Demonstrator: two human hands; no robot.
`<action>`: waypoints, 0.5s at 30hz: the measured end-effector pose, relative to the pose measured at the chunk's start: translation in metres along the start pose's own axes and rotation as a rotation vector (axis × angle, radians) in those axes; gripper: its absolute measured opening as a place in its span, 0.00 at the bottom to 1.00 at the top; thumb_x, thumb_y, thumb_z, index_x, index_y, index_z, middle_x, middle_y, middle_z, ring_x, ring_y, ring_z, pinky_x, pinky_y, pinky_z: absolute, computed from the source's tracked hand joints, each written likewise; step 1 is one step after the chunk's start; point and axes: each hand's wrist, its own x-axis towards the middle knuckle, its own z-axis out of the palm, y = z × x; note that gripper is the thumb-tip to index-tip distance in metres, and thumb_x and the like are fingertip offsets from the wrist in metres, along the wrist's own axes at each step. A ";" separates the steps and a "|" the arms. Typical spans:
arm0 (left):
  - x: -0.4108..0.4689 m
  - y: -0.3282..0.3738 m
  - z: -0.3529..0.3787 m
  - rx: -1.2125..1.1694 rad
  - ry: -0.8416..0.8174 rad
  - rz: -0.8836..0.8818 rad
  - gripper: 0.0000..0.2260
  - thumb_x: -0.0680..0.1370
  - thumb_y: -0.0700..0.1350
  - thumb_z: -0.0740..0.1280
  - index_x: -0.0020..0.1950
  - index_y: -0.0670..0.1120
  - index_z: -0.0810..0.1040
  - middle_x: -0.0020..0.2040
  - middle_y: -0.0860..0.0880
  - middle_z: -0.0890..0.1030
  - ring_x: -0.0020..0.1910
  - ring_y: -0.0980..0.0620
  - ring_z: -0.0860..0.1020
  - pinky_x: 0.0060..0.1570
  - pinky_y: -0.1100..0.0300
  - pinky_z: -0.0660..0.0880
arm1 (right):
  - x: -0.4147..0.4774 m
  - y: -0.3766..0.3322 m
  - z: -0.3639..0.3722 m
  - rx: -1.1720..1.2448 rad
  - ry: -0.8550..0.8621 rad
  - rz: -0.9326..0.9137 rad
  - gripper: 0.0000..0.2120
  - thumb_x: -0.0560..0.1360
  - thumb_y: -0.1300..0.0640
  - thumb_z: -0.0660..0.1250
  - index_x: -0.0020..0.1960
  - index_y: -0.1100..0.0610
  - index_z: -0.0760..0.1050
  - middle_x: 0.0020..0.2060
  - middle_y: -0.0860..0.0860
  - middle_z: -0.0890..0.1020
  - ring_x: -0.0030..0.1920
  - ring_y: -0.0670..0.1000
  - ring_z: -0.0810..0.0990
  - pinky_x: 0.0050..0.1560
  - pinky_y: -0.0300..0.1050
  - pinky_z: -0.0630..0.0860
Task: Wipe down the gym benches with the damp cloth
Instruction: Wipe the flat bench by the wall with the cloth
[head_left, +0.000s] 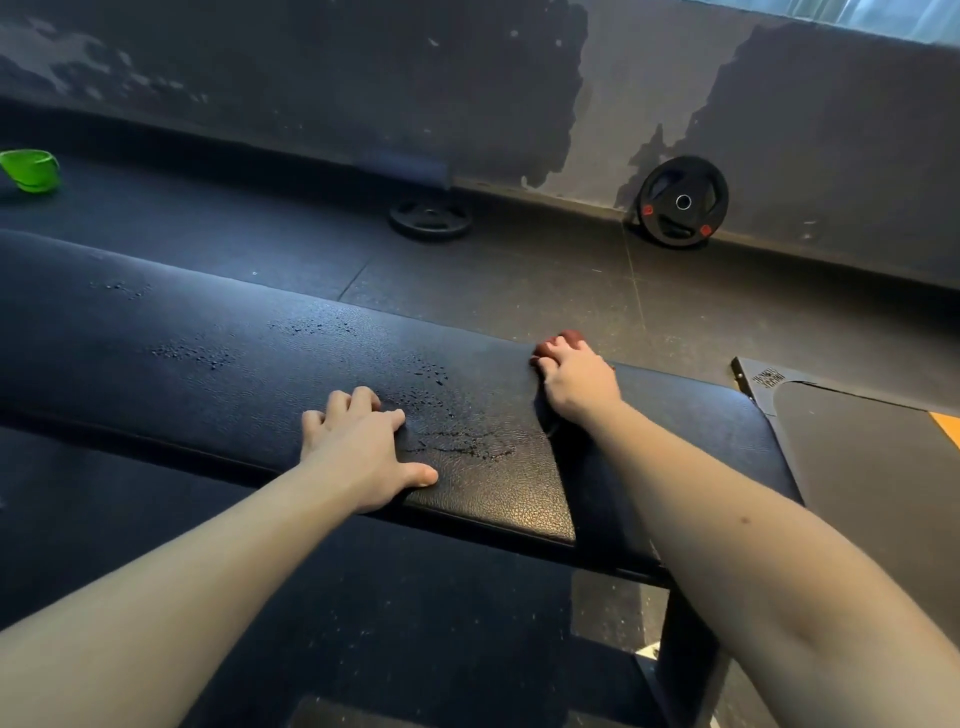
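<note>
The long black padded vinyl gym bench (208, 338) crossed the frame's middle, its surface beaded with water droplets (431, 374). The left hand (358, 452) lay flat and spread on the near edge, at centre. Right of centre, the right hand (574, 382) was clenched around a crumpled reddish-brown cloth (569, 340) at the bench's far edge. A green plastic bucket (30, 170) stood at upper left.
</note>
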 end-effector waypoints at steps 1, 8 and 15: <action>0.000 0.000 0.001 -0.002 0.006 0.003 0.38 0.70 0.76 0.64 0.75 0.59 0.69 0.73 0.51 0.65 0.73 0.46 0.61 0.68 0.47 0.61 | 0.005 0.010 0.000 0.009 0.020 0.049 0.18 0.85 0.51 0.52 0.68 0.53 0.75 0.69 0.54 0.74 0.72 0.60 0.68 0.71 0.57 0.66; 0.000 0.000 0.002 -0.004 0.015 -0.010 0.37 0.70 0.76 0.65 0.74 0.59 0.70 0.72 0.51 0.65 0.72 0.45 0.61 0.68 0.47 0.62 | -0.017 -0.058 0.028 -0.045 0.034 -0.044 0.17 0.85 0.49 0.52 0.65 0.53 0.74 0.68 0.54 0.74 0.72 0.58 0.66 0.71 0.56 0.63; -0.005 -0.005 0.003 -0.030 0.033 -0.020 0.40 0.70 0.77 0.62 0.78 0.60 0.64 0.76 0.53 0.63 0.74 0.46 0.59 0.69 0.47 0.59 | -0.044 -0.043 0.022 -0.047 -0.040 -0.206 0.16 0.86 0.50 0.54 0.67 0.54 0.74 0.73 0.51 0.70 0.76 0.58 0.63 0.73 0.56 0.62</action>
